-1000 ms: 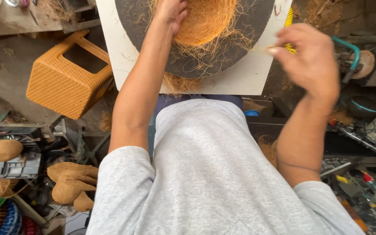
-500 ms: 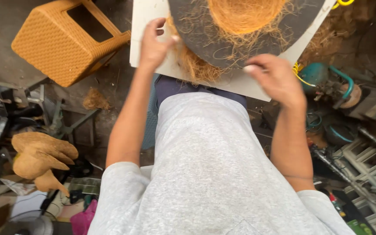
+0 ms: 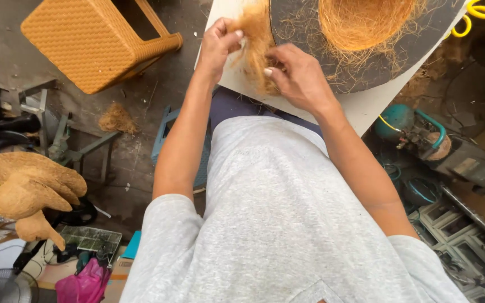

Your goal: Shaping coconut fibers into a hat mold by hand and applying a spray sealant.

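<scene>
A tuft of orange-brown coir fibre (image 3: 256, 50) hangs between both of my hands at the near edge of a white board (image 3: 360, 106). My left hand (image 3: 220, 45) pinches its upper left side. My right hand (image 3: 298, 78) grips its lower right side. On the board lies a dark round disc (image 3: 405, 62) with a mound of orange fibre (image 3: 366, 22) on it. I wear a grey shirt.
An orange woven plastic stool (image 3: 96, 45) lies tipped over at the upper left. Fibre-covered animal shapes (image 3: 29, 191) sit at the left. A loose fibre clump (image 3: 118, 118) is on the floor. Yellow-handled scissors (image 3: 475, 14) lie at the top right; a teal machine (image 3: 416, 126) stands below them.
Both hands have drawn together from apart on the board and now hold a tuft of fibre at its near edge. The view has shifted right and down.
</scene>
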